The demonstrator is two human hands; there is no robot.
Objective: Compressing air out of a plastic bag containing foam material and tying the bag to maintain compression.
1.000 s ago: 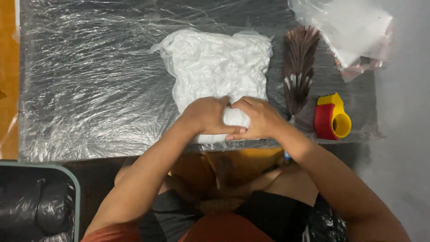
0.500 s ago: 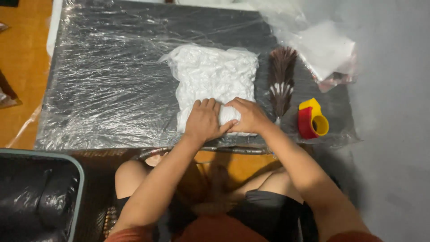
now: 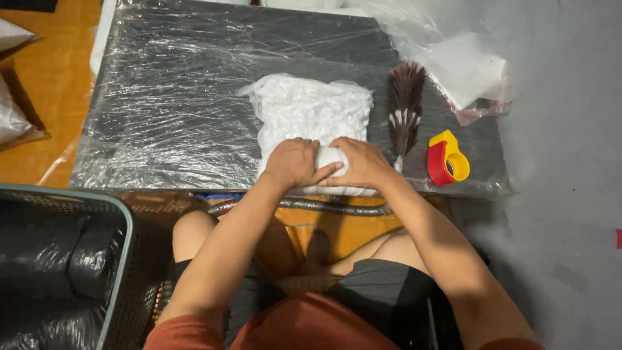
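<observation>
A white, crinkled soft bundle in clear plastic [image 3: 311,110] lies on a black table top covered in plastic film [image 3: 168,97]. Its near end is rolled up. My left hand [image 3: 295,162] and my right hand [image 3: 359,162] both press down on that rolled near end, fingers curled over it, with a strip of white showing between them. The rest of the bundle stretches away from me, flat on the film.
A brown feather duster [image 3: 405,104] lies right of the bundle. A red and yellow tape dispenser [image 3: 446,159] sits by the table's right corner, clear bags [image 3: 466,71] behind it. A dark basket with black bags [image 3: 58,259] stands on the floor at left.
The view has shifted, so the table sits lower and more to the right in the picture. Both hands stay pressed on the bundle's near end.
</observation>
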